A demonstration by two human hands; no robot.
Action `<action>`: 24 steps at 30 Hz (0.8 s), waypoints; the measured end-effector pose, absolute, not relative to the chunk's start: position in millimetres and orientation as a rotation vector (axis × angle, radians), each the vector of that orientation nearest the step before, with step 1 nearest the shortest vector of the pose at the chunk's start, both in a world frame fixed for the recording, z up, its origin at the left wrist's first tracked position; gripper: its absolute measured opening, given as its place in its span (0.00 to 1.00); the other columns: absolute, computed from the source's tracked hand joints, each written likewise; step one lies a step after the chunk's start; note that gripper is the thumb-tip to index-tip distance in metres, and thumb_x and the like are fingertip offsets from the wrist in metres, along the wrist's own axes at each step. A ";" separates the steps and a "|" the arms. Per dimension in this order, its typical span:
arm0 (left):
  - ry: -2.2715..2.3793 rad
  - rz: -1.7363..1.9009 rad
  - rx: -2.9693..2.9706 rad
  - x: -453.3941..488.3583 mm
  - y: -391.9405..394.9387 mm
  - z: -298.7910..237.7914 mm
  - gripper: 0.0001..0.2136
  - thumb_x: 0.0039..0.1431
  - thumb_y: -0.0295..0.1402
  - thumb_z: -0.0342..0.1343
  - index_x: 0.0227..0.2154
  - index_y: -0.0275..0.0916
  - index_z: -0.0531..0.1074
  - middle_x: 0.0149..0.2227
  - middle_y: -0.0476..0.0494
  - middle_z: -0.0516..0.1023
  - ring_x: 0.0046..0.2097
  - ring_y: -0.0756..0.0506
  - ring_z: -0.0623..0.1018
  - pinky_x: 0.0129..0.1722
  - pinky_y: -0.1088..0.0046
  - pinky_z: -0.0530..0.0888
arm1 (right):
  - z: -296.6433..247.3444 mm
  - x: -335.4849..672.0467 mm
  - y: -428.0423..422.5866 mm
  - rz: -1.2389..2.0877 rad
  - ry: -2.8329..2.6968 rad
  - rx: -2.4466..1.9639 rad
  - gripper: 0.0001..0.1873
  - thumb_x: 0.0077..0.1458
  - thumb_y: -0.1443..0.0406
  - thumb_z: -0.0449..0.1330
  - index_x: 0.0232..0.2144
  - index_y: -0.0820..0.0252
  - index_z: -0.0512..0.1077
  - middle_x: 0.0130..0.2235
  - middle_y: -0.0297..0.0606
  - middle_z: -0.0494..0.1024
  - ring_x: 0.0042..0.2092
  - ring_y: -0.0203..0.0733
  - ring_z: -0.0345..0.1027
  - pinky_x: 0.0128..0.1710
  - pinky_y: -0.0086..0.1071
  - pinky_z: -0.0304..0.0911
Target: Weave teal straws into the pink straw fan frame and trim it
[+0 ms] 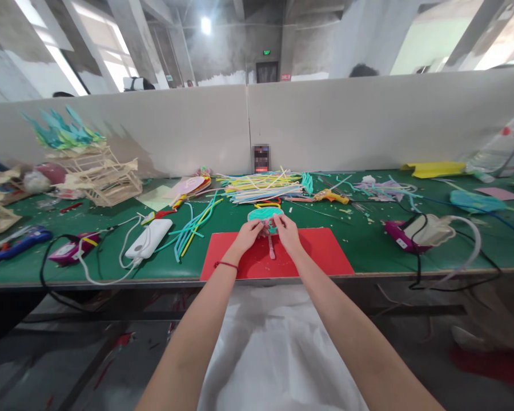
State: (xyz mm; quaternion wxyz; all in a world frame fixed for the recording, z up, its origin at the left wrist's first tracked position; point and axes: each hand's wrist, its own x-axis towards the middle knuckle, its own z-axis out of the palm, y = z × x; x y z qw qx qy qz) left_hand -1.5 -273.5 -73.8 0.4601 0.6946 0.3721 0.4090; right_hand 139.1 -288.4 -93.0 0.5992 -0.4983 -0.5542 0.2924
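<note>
On the table (pixel 366 245), strips (pixel 257 188) lie behind the craft piece (pixel 260 213) and mat (pixel 321 257), left of the glue gun (pixel 333 197).

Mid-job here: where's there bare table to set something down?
Likeliest: green table between the red board and the right-side purple box. The red board's right end, beyond the right hand, looks open too. Crowded: farther back, with colored sticks; left, with a pale stick frame.

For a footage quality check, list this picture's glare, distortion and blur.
Head view: glare around the round white ceiling light; head view: grey concrete pillars lean, likely lens distortion; head view: mosaic blur over the black phone-like device; head view: soft detail on the turquoise-and-pink piece in the bare left hand and right hand.
</note>
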 end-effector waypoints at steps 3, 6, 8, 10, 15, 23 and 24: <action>0.919 1.022 1.687 -1.4 -273.7 -73.3 0.12 0.52 0.40 0.52 0.21 0.37 0.70 0.22 0.48 0.74 0.26 0.49 0.72 0.29 0.74 0.69 | -93.7 137.6 -287.4 0.709 -1.278 -1.128 0.13 0.45 0.54 0.59 0.26 0.57 0.71 0.30 0.35 0.77 0.35 0.41 0.70 0.36 0.33 0.62; 0.930 1.023 1.647 -0.9 -274.5 -74.8 0.14 0.51 0.42 0.53 0.20 0.36 0.70 0.21 0.47 0.74 0.24 0.50 0.70 0.25 0.75 0.67 | -94.2 136.7 -286.2 0.748 -1.255 -1.109 0.11 0.41 0.56 0.63 0.24 0.57 0.72 0.29 0.35 0.77 0.34 0.41 0.70 0.36 0.33 0.63; 0.944 1.028 1.606 -0.8 -274.2 -76.8 0.17 0.52 0.45 0.51 0.20 0.36 0.71 0.20 0.46 0.74 0.22 0.50 0.69 0.21 0.76 0.65 | -94.5 137.4 -285.1 0.773 -1.221 -1.099 0.12 0.40 0.56 0.63 0.23 0.58 0.72 0.28 0.35 0.77 0.34 0.41 0.70 0.36 0.34 0.63; 0.954 1.046 1.559 -1.4 -272.6 -79.1 0.21 0.54 0.48 0.47 0.22 0.35 0.72 0.20 0.45 0.74 0.21 0.50 0.70 0.20 0.76 0.64 | -94.8 139.1 -283.8 0.792 -1.174 -1.090 0.13 0.39 0.55 0.64 0.23 0.58 0.73 0.27 0.35 0.77 0.34 0.42 0.70 0.37 0.35 0.63; 0.975 1.114 1.461 -3.9 -265.1 -83.6 0.30 0.57 0.55 0.36 0.31 0.33 0.74 0.22 0.43 0.75 0.23 0.49 0.72 0.23 0.74 0.67 | -97.8 144.9 -278.9 0.804 -0.983 -1.092 0.20 0.40 0.50 0.62 0.27 0.61 0.73 0.30 0.38 0.78 0.34 0.41 0.69 0.33 0.33 0.63; 0.961 1.069 1.527 -0.2 -269.1 -80.2 0.22 0.50 0.52 0.51 0.28 0.34 0.73 0.26 0.43 0.77 0.23 0.49 0.72 0.24 0.73 0.69 | -103.7 150.6 -274.2 0.792 -0.780 -1.093 0.25 0.39 0.47 0.60 0.31 0.63 0.71 0.30 0.38 0.76 0.29 0.36 0.67 0.28 0.30 0.62; 0.963 1.069 1.548 -0.1 -270.2 -79.1 0.20 0.50 0.50 0.53 0.28 0.34 0.73 0.25 0.44 0.77 0.23 0.49 0.71 0.25 0.73 0.69 | -103.5 150.5 -274.3 0.793 -0.779 -1.094 0.25 0.39 0.47 0.60 0.30 0.63 0.71 0.30 0.38 0.76 0.29 0.36 0.67 0.28 0.30 0.62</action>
